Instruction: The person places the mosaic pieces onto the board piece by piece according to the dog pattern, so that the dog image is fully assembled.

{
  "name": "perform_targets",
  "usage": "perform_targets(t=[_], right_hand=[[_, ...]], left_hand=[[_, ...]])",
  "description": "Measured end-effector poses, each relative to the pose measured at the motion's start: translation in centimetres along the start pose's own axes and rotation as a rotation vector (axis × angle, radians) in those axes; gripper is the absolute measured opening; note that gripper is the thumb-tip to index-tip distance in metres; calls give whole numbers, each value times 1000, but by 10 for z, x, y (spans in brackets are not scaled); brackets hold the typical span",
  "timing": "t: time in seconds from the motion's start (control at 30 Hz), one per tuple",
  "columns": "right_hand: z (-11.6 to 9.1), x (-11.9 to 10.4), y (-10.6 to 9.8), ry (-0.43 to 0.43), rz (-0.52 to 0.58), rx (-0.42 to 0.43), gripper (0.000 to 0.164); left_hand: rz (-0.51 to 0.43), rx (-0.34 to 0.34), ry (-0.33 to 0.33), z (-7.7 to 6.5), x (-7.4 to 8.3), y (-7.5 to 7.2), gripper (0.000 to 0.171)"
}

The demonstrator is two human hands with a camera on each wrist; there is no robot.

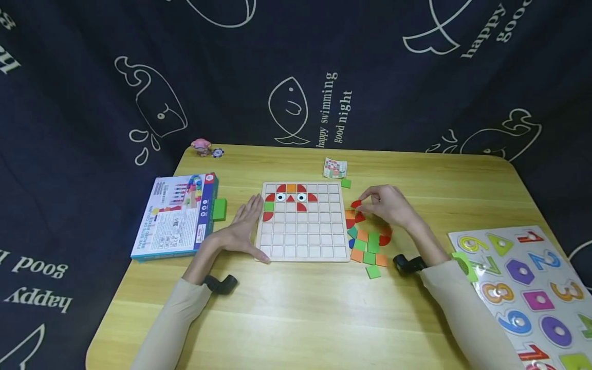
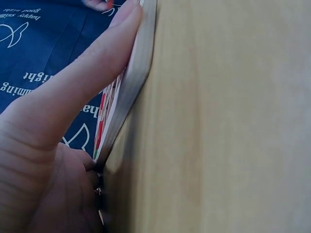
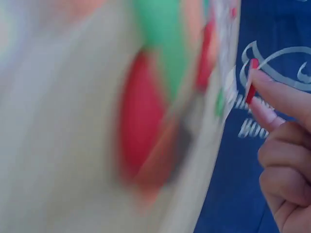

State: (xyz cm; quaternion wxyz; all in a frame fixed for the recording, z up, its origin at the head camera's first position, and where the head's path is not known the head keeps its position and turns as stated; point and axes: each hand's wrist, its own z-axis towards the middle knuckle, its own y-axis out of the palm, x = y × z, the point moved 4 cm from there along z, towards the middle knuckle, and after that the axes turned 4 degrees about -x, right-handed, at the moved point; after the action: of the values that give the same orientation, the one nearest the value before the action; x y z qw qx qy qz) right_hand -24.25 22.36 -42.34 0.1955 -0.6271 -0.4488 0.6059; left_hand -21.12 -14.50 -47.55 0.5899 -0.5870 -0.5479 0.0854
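Note:
A pale wooden grid board [image 1: 302,231] lies mid-table. Red quarter-round pieces, an orange square, a green square and two eye pieces form a pattern in its upper left. My left hand [image 1: 238,231] lies along the board's left edge, fingers extended; in the left wrist view its thumb [image 2: 92,68] presses against the board's side [image 2: 133,68]. To the right of the board, my right hand [image 1: 388,205] pinches a small red piece [image 1: 355,204] between thumb and fingertips. The right wrist view shows this red piece [image 3: 251,82] edge-on. Beneath that hand sit more red pieces [image 1: 359,217].
Loose green and orange pieces [image 1: 369,258] lie right of the board. A pattern card [image 1: 335,168] and a green square [image 1: 346,183] are behind it. A boxed toy [image 1: 178,216] and a green block [image 1: 219,209] stand left, a number puzzle [image 1: 522,272] right. A pink figurine [image 1: 201,147] stands far left.

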Motion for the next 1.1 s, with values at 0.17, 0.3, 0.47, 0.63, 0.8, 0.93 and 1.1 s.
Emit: perform_targets(t=[0.17, 0.3, 0.47, 0.63, 0.8, 0.93, 1.1], right_hand=[[27, -58, 29, -105, 77, -60, 25], [55, -101, 62, -161, 85, -104, 23], [80, -124, 88, -114, 110, -99, 20], [87, -129, 97, -69, 73, -61, 18], [88, -131, 99, -74, 99, -65, 21], [90, -130, 100, -95, 118, -72, 19], [91, -128, 100, -117, 130, -91, 18]], left_hand=[[-6, 2, 2, 1, 0, 2, 155], [-3, -1, 9, 1, 0, 3, 154], [-3, 3, 31, 4, 1, 3, 153], [-10, -1, 21, 3, 1, 1, 154], [-11, -2, 5, 1, -1, 0, 155], [-5, 0, 6, 0, -2, -1, 154], [2, -4, 5, 1, -2, -1, 154]])
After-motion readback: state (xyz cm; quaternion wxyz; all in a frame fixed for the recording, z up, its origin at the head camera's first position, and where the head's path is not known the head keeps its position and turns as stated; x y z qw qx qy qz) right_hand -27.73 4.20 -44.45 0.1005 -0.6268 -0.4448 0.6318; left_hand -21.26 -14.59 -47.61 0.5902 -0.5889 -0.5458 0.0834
